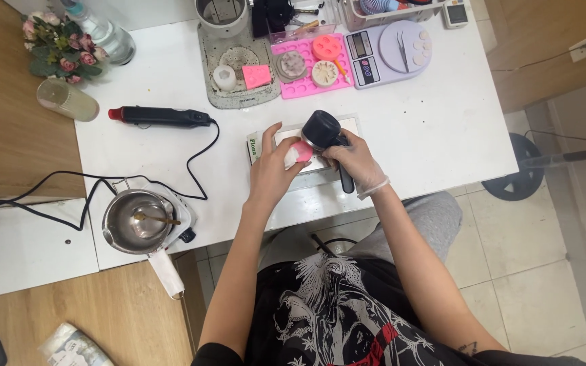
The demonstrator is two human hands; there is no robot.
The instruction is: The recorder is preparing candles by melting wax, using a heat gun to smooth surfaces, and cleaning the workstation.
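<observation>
1. Two hands meet over a white tray (347, 125) at the middle of the white table (442, 135). The left hand (269, 169), bare, pinches a small pink piece (300, 150) between thumb and fingertips and holds it just above the tray, presumably so that anything falling off lands there.
2. The right hand (357, 163), in a thin clear glove, is wrapped around the handle of a black heat gun (323, 132); its round head points towards the pink piece, close enough that the two look to touch (the exact gap is hard to tell).
3. Behind the tray, within reach, lie a pink silicone mould sheet (306, 85), a grey mat (239, 95) with a white lump and a pink block, and a digital scale (388, 54) bearing tweezers.
4. To the left, apart from the hands, rest a second black tool with a red tip (161, 116) and a steel melting pot (137, 220) on its small heater, its cord trailing off the table edge.
</observation>
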